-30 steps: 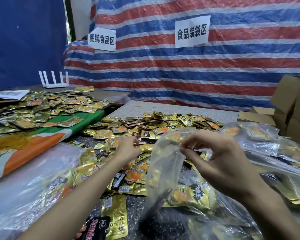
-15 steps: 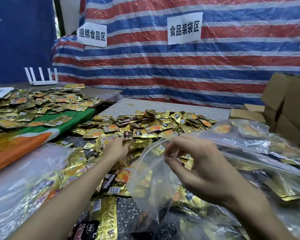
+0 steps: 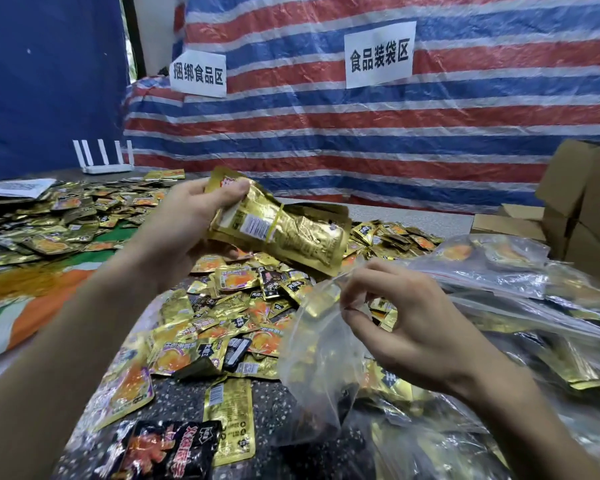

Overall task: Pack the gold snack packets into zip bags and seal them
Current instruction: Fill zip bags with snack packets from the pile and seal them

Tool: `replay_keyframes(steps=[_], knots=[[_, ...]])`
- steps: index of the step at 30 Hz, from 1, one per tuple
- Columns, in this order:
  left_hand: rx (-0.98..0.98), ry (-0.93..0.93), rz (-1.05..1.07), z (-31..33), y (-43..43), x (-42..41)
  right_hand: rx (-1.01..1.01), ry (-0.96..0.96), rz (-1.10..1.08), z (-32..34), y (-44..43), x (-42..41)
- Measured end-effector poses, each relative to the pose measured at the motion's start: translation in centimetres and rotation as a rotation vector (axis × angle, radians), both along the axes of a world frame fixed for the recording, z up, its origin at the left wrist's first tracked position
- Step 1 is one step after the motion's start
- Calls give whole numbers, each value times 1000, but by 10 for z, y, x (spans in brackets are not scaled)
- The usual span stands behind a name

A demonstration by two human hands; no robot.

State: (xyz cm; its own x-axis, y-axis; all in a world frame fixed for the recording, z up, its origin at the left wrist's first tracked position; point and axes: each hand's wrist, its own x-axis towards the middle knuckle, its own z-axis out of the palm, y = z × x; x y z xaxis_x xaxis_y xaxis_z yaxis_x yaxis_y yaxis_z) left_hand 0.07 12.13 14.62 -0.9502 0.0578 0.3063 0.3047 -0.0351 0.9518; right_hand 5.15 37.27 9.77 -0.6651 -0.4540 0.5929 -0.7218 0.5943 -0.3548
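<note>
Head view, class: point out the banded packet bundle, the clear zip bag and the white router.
banded packet bundle (image 3: 291, 233), head view, gold middle
clear zip bag (image 3: 321, 362), head view, front wall
white router (image 3: 106, 169), head view, base

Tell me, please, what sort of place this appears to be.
Probably a makeshift food-packing workshop: a wall sign reading 食品装袋区 (food bagging area), heaps of loose gold snack packets, and stacked cardboard boxes at the right.
</note>
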Motion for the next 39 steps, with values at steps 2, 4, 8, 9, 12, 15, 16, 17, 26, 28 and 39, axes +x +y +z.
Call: replay_keyframes(steps=[2, 4, 8, 9, 12, 15, 16, 17, 26, 28, 39], knots=[[-49, 6, -40, 6, -1, 14, -24, -2, 26, 2, -1, 2], [-111, 2, -35, 7, -2, 22, -52, -3, 44, 3, -1, 4], [-210, 26, 53, 5, -4, 26, -119, -5, 59, 6, -1, 7], [-228, 26, 58, 4, -3, 26, -128, -4, 66, 5, -1, 7], [-307, 21, 54, 2, 4, 27, -114, 11, 65, 3, -4, 7], [-417, 35, 28, -1, 18, 28, -97, 50, 64, 1, -6, 6], [-451, 48, 21, -3, 25, 28, -95, 66, 72, 0, -7, 6], [-485, 58, 23, -5, 31, 28, -94, 81, 82, 0, -7, 6], [-920, 318, 164, -19, 56, 27, -90, 122, 112, 1, -4, 4], [-884, 334, 159, -24, 59, 28, -97, 143, 86, 1, -4, 5], [-830, 315, 15, -30, 6, 70, -96, 191, -121, -4, -7, 4]])
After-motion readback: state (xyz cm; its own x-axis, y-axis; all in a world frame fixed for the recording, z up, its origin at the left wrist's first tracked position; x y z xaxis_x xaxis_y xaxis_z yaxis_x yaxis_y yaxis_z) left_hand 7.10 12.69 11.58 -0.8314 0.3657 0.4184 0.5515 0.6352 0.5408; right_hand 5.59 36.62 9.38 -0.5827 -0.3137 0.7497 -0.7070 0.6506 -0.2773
